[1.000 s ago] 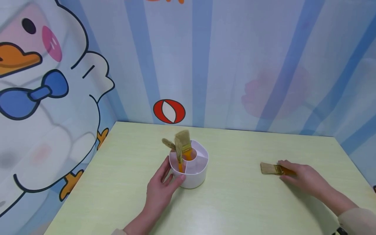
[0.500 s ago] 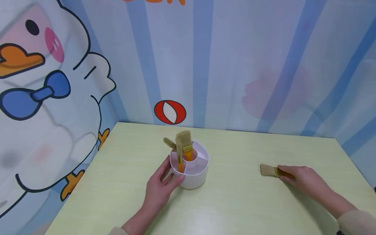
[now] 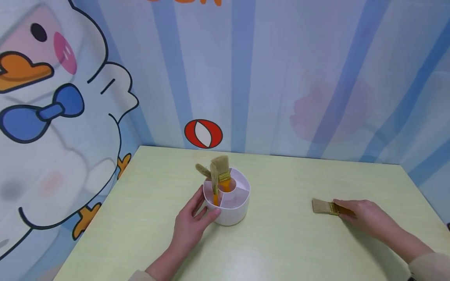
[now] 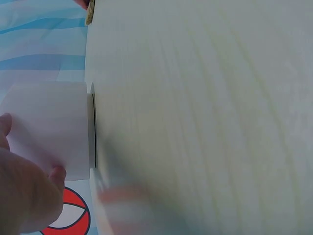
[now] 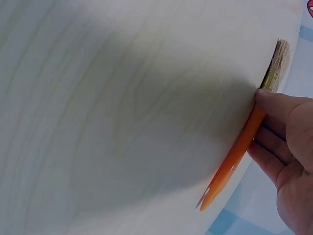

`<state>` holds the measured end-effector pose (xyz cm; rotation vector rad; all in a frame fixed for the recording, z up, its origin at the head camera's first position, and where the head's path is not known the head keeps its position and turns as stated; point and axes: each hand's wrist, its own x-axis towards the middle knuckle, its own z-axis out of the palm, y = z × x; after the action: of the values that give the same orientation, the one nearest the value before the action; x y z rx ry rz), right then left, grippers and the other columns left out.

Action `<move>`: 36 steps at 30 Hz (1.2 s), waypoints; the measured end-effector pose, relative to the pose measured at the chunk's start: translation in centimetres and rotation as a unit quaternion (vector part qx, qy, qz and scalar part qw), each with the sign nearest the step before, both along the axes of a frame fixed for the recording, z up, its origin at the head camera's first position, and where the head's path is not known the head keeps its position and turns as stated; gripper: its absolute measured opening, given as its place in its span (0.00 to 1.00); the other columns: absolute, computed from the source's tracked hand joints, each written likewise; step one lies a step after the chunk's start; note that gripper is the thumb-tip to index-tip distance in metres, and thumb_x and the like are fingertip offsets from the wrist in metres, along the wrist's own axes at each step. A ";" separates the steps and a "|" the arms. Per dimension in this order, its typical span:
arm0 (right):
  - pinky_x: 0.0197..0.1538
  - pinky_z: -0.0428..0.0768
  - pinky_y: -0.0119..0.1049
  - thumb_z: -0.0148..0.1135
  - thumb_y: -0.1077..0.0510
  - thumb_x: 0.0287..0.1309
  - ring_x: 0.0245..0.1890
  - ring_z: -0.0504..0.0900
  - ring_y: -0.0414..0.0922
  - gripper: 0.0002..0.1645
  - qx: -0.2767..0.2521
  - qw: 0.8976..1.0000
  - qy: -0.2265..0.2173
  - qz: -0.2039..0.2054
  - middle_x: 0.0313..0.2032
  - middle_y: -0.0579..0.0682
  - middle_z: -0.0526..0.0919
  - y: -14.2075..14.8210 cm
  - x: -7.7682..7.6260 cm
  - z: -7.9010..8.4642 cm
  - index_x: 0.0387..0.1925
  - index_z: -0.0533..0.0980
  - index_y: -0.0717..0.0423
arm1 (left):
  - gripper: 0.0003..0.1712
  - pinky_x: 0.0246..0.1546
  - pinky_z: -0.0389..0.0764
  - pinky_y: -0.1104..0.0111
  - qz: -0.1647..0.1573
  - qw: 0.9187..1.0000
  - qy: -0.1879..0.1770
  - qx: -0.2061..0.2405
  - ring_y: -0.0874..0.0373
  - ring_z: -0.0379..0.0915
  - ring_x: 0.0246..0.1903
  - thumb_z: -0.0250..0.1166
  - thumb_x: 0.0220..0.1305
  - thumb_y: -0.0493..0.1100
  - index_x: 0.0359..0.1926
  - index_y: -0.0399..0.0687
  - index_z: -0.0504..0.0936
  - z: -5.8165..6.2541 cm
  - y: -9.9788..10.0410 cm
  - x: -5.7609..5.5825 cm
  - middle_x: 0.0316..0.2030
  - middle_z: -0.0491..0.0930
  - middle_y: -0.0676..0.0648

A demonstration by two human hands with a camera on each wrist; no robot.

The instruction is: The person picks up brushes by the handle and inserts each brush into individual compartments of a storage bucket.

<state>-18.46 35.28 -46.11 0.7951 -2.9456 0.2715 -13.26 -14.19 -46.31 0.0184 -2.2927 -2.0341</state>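
Note:
My left hand (image 3: 190, 224) holds the side of a round white desk organizer (image 3: 233, 215) with several compartments, its thumb at the front. In the left wrist view, fingers press the wall of the organizer (image 4: 54, 127), whose base is at the tabletop. Several flat paintbrushes stand in it bristles up, among them a wide paintbrush (image 3: 220, 166) in the round middle compartment. Over to the right, my right hand (image 3: 367, 216) pinches another paintbrush (image 3: 321, 207) near its metal collar, bristles pointing left. The right wrist view shows its orange handle (image 5: 234, 156) sticking out past the fingers, close over the table.
Both hands work over a pale wood-grain table (image 3: 274, 242). Behind its back edge hangs a blue striped backdrop (image 3: 267, 78), with a cartoon duck (image 3: 84, 156) printed at the left.
My right hand has drawn the paintbrush slightly toward me. My left hand and the organizer keep their place, while the head view has shifted a little.

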 end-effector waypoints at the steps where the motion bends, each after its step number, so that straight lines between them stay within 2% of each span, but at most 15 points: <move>1: 0.40 0.91 0.51 0.79 0.65 0.56 0.40 0.91 0.58 0.25 0.000 1.000 0.002 -0.002 0.44 0.62 0.91 0.0 0.0 0.0 0.56 0.85 0.68 | 0.50 0.68 0.78 0.59 0.000 1.000 -0.002 0.001 0.47 0.62 0.79 0.80 0.64 0.47 0.82 0.53 0.65 0.0 0.0 0.0 0.81 0.63 0.52; 9: 0.40 0.91 0.54 0.80 0.61 0.57 0.39 0.91 0.58 0.25 -0.009 0.999 0.028 -0.017 0.44 0.62 0.92 -0.3 0.5 -0.4 0.55 0.86 0.65 | 0.51 0.68 0.78 0.62 0.002 1.000 -0.016 -0.001 0.50 0.62 0.79 0.80 0.64 0.48 0.82 0.55 0.65 -0.1 0.1 -0.3 0.80 0.63 0.55; 17: 0.48 0.88 0.62 0.81 0.57 0.58 0.47 0.89 0.64 0.31 -0.027 0.999 0.002 -0.038 0.51 0.66 0.89 0.6 0.7 -0.4 0.60 0.83 0.67 | 0.50 0.68 0.78 0.60 0.000 1.000 -0.008 -0.002 0.47 0.61 0.79 0.80 0.64 0.46 0.82 0.53 0.66 0.1 -0.1 -0.2 0.81 0.63 0.52; 23: 0.45 0.90 0.59 0.79 0.60 0.59 0.43 0.91 0.60 0.25 -0.014 0.999 0.002 -0.035 0.47 0.64 0.91 0.6 0.5 -0.4 0.57 0.85 0.65 | 0.50 0.68 0.78 0.60 0.001 1.000 -0.013 -0.003 0.48 0.61 0.79 0.80 0.64 0.47 0.82 0.53 0.66 0.3 -0.1 -0.1 0.81 0.63 0.52; 28: 0.41 0.91 0.54 0.79 0.65 0.56 0.40 0.91 0.57 0.21 0.001 0.999 0.039 -0.019 0.44 0.61 0.92 0.3 0.4 -0.5 0.52 0.88 0.64 | 0.50 0.67 0.79 0.59 -0.002 1.000 -0.008 -0.009 0.46 0.62 0.78 0.80 0.65 0.47 0.82 0.52 0.65 0.3 -0.1 -0.2 0.81 0.63 0.50; 32: 0.41 0.91 0.53 0.79 0.66 0.55 0.40 0.92 0.56 0.19 0.012 0.998 0.059 -0.015 0.42 0.58 0.92 0.0 0.3 -0.5 0.50 0.89 0.63 | 0.50 0.67 0.79 0.60 -0.001 1.000 -0.012 -0.009 0.47 0.62 0.78 0.80 0.64 0.47 0.82 0.53 0.65 0.2 -0.2 -0.3 0.80 0.64 0.51; 36: 0.42 0.91 0.53 0.78 0.66 0.56 0.40 0.92 0.56 0.19 -0.006 0.998 0.060 -0.004 0.43 0.57 0.93 -0.8 0.2 0.0 0.51 0.89 0.62 | 0.50 0.67 0.79 0.61 -0.003 1.000 -0.013 -0.010 0.48 0.63 0.78 0.80 0.64 0.48 0.82 0.53 0.65 0.1 -0.3 -0.4 0.80 0.64 0.52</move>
<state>-18.27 34.50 -46.13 0.7699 -2.8320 0.2332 -13.62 -14.45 -46.23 0.0374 -2.3299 -2.0262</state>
